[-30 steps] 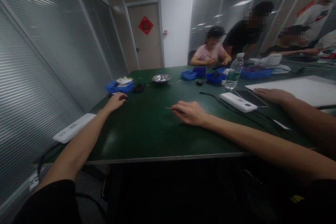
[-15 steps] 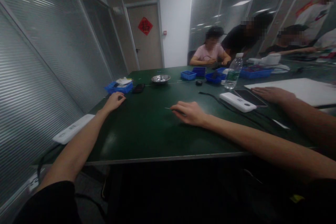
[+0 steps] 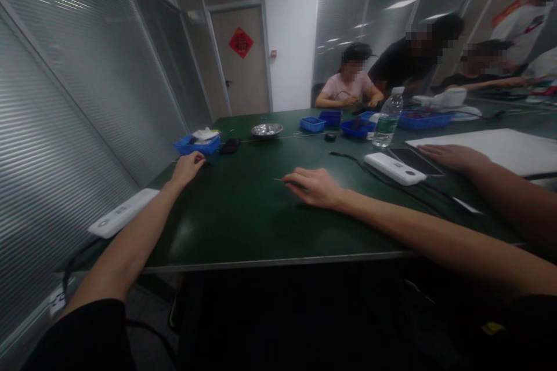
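Note:
My left hand [image 3: 188, 167] is at the left side of the green table [image 3: 235, 220], just in front of a blue basket [image 3: 198, 146] with white tissue in it. Its thumb and fingers are pinched together; a small dark bit shows at the tips, too small to name. My right hand [image 3: 315, 187] rests at the middle of the table, closed around a thin tool. Only the tool's slender, pale tip [image 3: 277, 179] sticks out to the left; the remainder is hidden by the fingers.
Behind my hands stand a black case [image 3: 230, 146] and a metal bowl [image 3: 267, 131]. To the right are a white power bank [image 3: 394, 169] with a cable, a phone [image 3: 415, 161], a water bottle [image 3: 388, 119] and another person's hand [image 3: 452, 156]. Co-workers sit beyond several blue baskets [image 3: 312, 124].
My left hand has shifted slightly left and its fingers have drawn closer together. My right hand and the thin tool have stayed in place.

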`<state>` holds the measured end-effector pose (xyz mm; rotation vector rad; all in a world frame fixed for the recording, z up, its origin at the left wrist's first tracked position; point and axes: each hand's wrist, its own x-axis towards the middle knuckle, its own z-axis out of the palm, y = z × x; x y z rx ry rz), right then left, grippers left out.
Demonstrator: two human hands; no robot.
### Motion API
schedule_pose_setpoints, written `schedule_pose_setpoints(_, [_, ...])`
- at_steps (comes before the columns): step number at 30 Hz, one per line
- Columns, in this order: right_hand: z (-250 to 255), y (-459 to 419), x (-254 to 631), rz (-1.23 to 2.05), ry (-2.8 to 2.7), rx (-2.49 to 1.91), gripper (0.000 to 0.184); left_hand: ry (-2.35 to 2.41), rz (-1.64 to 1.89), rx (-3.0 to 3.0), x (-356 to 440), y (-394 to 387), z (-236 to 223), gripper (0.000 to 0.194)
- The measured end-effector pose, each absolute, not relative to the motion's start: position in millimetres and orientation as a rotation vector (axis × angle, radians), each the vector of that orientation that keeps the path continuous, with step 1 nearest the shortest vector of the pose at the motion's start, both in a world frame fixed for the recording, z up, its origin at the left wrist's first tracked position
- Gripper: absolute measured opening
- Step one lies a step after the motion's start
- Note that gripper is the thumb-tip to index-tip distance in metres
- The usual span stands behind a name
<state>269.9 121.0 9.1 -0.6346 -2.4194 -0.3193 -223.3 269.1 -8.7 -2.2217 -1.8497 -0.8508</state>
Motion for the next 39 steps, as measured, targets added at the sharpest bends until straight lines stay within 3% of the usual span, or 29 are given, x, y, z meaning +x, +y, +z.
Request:
schedule_pose_setpoints(22, [9.0,120.7,269.4,-0.322,-2.427,-0.66,0.027,-1.845,-0.782,-2.244,-221.3,271.2,-8.8,0.033])
schedule_pose_setpoints(39, [8.3,121.2,270.1,-0.315,-2.421,-0.655,0.027,-2.04,-0.908,-2.196,-224.8,275.4,-6.8,0.026])
